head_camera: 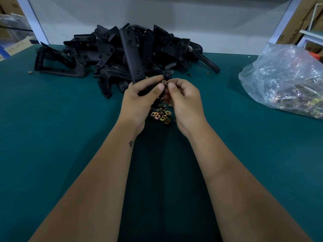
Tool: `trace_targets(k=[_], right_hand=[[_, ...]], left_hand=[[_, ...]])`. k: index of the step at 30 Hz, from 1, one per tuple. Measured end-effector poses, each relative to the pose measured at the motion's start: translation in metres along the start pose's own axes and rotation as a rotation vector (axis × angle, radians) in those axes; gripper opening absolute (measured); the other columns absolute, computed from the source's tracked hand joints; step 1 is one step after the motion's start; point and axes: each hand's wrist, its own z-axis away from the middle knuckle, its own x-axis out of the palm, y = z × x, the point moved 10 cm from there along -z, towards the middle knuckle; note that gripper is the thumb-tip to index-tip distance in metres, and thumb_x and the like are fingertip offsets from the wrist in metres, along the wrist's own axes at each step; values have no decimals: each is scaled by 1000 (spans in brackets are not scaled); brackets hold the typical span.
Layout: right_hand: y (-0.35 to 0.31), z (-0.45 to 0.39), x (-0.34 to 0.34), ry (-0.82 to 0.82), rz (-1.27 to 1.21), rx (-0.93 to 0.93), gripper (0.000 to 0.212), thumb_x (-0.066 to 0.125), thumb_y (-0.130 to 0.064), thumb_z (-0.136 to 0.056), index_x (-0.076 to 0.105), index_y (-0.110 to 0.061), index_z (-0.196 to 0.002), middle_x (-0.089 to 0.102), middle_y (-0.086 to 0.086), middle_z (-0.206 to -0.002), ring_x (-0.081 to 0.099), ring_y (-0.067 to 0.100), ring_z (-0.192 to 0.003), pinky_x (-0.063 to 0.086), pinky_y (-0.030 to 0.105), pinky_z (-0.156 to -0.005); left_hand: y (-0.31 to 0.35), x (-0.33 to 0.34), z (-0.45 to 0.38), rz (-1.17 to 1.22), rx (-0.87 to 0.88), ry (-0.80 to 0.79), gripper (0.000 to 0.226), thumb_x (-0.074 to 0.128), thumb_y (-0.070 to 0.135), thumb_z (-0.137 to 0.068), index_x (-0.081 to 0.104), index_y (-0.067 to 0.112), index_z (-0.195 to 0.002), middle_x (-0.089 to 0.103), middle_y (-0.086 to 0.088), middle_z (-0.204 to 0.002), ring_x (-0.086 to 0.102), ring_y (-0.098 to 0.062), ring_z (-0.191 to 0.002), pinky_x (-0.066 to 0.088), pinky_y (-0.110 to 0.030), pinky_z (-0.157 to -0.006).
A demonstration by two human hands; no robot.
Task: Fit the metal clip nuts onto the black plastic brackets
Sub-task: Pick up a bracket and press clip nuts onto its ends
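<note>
A lone clip nut (30,72) lies on the green work mat (61,137) at far left, just ahead of a heap of black plastic brackets (108,55) piled against the pale back panel (157,13) of the bench. Out of that area rises a long flat black bracket (131,55), tilted slightly away from the camera with two round holes showing on its face; the person's left hand (139,100) grips its lower end, fingers curled round the plastic and thumb laid along the near side. Directly to the right, touching the left thumb tip, a single brass-coloured clip nut (165,82) sits at the bracket's lower end (whether it is already seated on the plastic cannot be told from this angle). The right hand (183,100) pinches that nut between thumb and curled forefinger, the remaining fingers folded under. Below and between the two hands, a small scatter of loose clip nuts (161,115) rests on the mat, gold and dark faces mixed. Two more stray nuts (208,73) lie near the right edge of the bracket heap, beside a black handle-shaped part (208,61) that juts toward the right. Well apart at far right stands a crumpled clear plastic bag (283,81) holding a mass of metal clip nuts, with cardboard boxes (304,20) behind it.
</note>
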Motion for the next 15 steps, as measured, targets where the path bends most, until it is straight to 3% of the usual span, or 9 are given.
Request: trace_targets(k=[4,11,15], right_hand=[[-3,0,-1,-34,93,-13,11,51,-9,-100,62,-11,-102,64,-2,-84,59,4,-71,51,18,-70],[-7,3,4,-86,237,-79,9,51,-13,-101,60,-14,-101,61,-7,-81,56,-6,-65,49,15,-68],[-3,3,6,-123,254,-54,11,49,-15,-102,59,-16,-97,59,-8,-79,56,-2,-67,51,22,-73]], left_hand=[[1,-2,0,-22,-10,-10,17,76,24,-84,77,24,-101,57,-21,-132,60,-26,-120,50,-36,-102],[1,-6,0,-59,-9,32,10,74,32,-76,78,28,-84,56,-25,-128,58,-31,-120,48,-44,-105],[-1,-10,-1,-83,-21,41,10,72,35,-77,78,28,-81,68,-3,-108,52,-23,-128,34,-45,-116]])
